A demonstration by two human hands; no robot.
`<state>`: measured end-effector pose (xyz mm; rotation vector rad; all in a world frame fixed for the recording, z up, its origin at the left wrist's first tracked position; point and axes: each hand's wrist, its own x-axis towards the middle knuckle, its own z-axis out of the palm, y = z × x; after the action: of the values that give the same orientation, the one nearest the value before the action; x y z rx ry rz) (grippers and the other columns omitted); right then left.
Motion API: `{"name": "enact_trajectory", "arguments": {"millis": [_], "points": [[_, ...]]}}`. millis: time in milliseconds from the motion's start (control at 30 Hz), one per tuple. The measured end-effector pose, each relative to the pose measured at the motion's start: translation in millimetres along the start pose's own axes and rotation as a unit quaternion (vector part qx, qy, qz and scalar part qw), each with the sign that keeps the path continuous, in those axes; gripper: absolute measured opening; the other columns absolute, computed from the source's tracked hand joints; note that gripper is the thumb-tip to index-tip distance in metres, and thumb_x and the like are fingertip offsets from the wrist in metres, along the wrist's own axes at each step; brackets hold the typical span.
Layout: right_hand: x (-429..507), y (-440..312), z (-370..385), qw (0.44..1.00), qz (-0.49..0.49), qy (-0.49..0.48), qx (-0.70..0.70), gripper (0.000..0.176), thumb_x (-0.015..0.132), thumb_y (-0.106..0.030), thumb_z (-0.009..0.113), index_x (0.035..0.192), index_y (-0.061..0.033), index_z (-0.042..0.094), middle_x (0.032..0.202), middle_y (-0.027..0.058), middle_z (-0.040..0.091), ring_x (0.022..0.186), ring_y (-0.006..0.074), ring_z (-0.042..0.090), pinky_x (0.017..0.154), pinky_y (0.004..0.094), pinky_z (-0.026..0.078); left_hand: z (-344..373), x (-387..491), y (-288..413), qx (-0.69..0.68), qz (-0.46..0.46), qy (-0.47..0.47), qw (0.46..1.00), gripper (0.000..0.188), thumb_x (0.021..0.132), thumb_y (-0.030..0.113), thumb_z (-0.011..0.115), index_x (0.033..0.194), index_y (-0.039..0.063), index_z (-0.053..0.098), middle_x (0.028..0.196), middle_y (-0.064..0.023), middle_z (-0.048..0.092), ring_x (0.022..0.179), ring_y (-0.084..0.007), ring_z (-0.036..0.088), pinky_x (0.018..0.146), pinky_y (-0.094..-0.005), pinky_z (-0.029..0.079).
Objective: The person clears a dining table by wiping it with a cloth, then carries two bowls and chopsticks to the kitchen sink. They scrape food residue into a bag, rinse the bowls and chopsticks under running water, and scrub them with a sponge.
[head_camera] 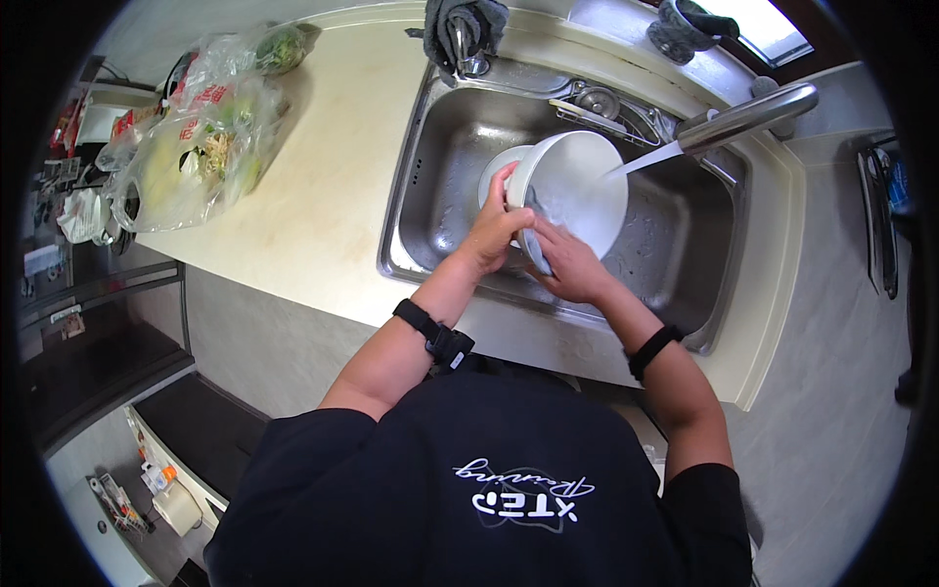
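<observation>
A large white bowl [587,183] is tilted on its side over the stainless steel sink [455,139]. My left hand [497,224] grips its left rim, thumb on the near edge and fingers around the outside. With my right hand [565,260] I press a grey cloth [537,253] over the bowl's near rim. Water from the pull-out faucet [741,121] runs into the bowl. Behind the bowl, partly hidden, another white dish [499,172] rests in the sink.
Plastic bags of vegetables [198,158] lie on the cream countertop [337,147] at left. A dark grey towel [466,33] hangs over a small tap at the back. A wire rack [609,121] sits along the sink's far edge. A stone mortar [682,33] stands on the ledge.
</observation>
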<state>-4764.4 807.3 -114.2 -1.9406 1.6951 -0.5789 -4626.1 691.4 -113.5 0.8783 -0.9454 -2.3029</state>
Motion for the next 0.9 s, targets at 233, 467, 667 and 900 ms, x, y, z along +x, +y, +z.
{"name": "enact_trajectory", "arguments": {"millis": [233,467,667,900], "points": [[-17.7,31.6,-13.8,0.978,0.053,-0.091,-0.18,0.046,0.071,-0.003,0.063,0.116,-0.0103,0.06,0.13,0.0089,0.056,0.124,0.0256,0.049,0.104,0.0414,0.038,5.8,-0.6,-7.3,-0.014,0.003,0.025,1.0,0.095,0.068,0.016,0.07,0.145,0.02,0.016,0.133,-0.0117,0.038,0.116,-0.0262,0.043,0.093,-0.0405,0.043],[5.9,-10.6,8.4,0.966,0.076,0.02,0.247,0.045,0.077,-0.011,0.064,0.12,-0.0137,0.055,0.134,0.0138,0.05,0.123,0.0329,0.047,0.099,0.0398,0.04,7.1,5.6,-3.6,-0.005,-0.003,-0.012,1.0,0.089,0.068,0.009,0.064,0.145,0.016,0.02,0.128,-0.0149,0.041,0.113,-0.0249,0.046,0.093,-0.0369,0.043],[-28.9,42.1,-12.8,0.959,0.057,-0.057,-0.271,0.04,0.076,-0.006,0.057,0.115,-0.0117,0.058,0.14,0.0084,0.046,0.13,0.0242,0.043,0.108,0.0465,0.029,0.3,4.0,8.7,0.093,0.001,-0.028,0.995,0.095,0.066,0.009,0.069,0.146,0.015,0.016,0.13,-0.0124,0.042,0.115,-0.0239,0.046,0.097,-0.0345,0.04],[10.4,-10.1,18.6,0.928,0.204,0.035,0.311,0.041,0.079,-0.011,0.063,0.119,-0.0057,0.054,0.127,0.0159,0.055,0.114,0.0362,0.053,0.097,0.04,0.042,16.4,5.7,-3.9,0.035,0.025,0.002,0.999,0.099,0.067,0.014,0.07,0.148,0.015,0.011,0.133,-0.0136,0.037,0.119,-0.0263,0.043,0.099,-0.0379,0.039]]}}
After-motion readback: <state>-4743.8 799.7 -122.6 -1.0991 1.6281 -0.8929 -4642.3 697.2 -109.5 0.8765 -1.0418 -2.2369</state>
